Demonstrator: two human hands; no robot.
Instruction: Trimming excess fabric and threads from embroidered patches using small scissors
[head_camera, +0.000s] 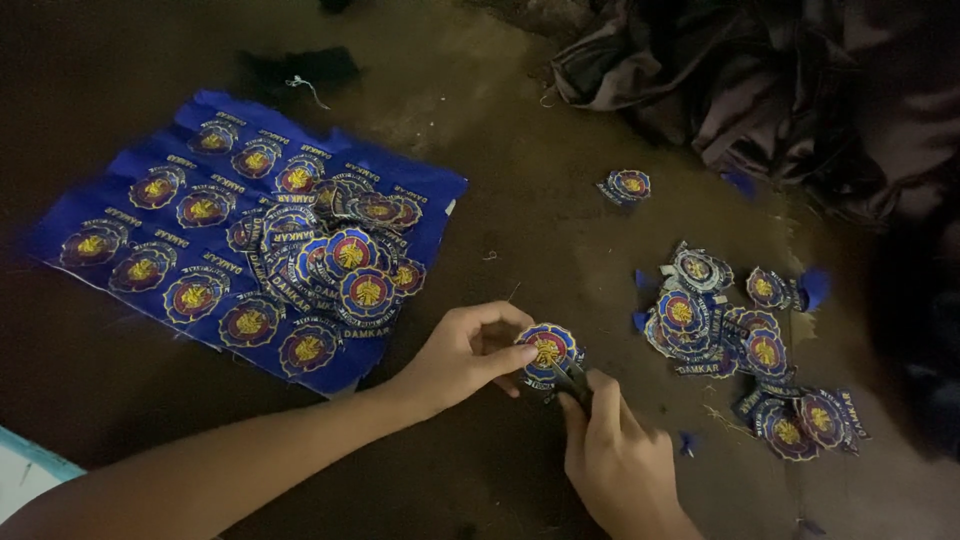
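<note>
Dim view down onto a brown floor (520, 200). Left hand (462, 352) pinching a round embroidered patch (548, 350) btwn thumb & fingers, near the floor's lower middle. Right hand (618, 462) closed round small dark scissors (572, 380), blades touching the patch's lower edge; blades hard to make out. Blue fabric sheet (420, 190) w/ uncut patches at left. Pile of cut patches (745, 350) at right. Dark cloth heap (760, 80) top right, cut off by frame.
</note>
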